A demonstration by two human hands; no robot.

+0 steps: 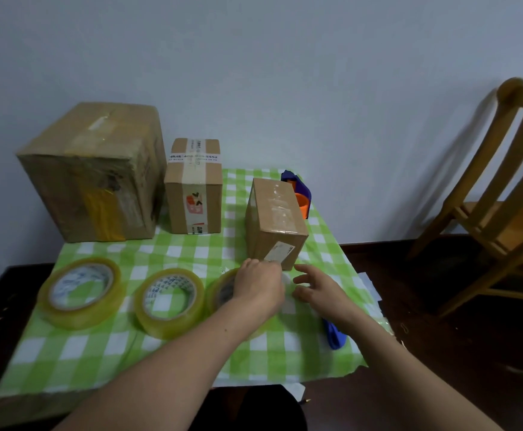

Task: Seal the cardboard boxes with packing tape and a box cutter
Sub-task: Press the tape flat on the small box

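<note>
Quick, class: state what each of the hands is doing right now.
Left hand: closed, pinching the loose tape end at the third tape roll.
Right hand: open, fingers spread, holding nothing.

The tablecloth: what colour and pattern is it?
Green and white checks, on the tablecloth, seen in the head view.

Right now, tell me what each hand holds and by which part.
The left hand lies over the third tape roll; a grip on it cannot be told. The right hand is open beside it, holding nothing.
</note>
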